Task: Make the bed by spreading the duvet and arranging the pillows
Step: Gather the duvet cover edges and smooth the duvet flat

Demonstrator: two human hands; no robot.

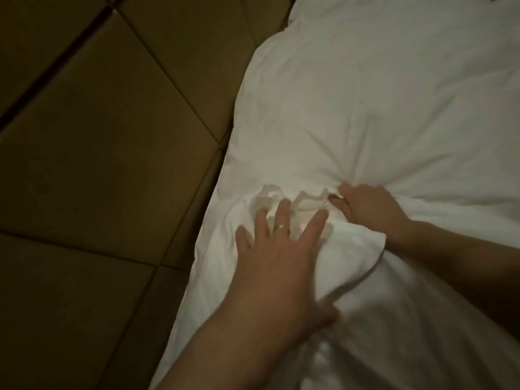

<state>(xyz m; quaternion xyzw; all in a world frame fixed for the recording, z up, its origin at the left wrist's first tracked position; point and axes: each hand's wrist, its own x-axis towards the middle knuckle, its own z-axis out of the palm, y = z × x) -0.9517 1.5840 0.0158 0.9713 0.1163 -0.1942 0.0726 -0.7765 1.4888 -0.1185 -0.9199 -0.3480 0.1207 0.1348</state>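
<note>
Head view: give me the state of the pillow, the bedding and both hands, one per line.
pillow: lying against the padded headboard, puffed, its near edge bunched
bedding: white, wrinkled beside the pillow
left hand: fingers spread, pressing on the crumpled fabric
right hand: fingers curled, gripping the pillow's near edge

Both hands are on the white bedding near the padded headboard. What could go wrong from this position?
1. The right hand pinches only a small bunch of the pillow edge; a pull may slip or deepen the creases there.
2. The left hand presses with spread fingers on rumpled fabric, so the folds could get flattened in.
3. The pillow lies against the headboard; a push might wedge it.
</note>
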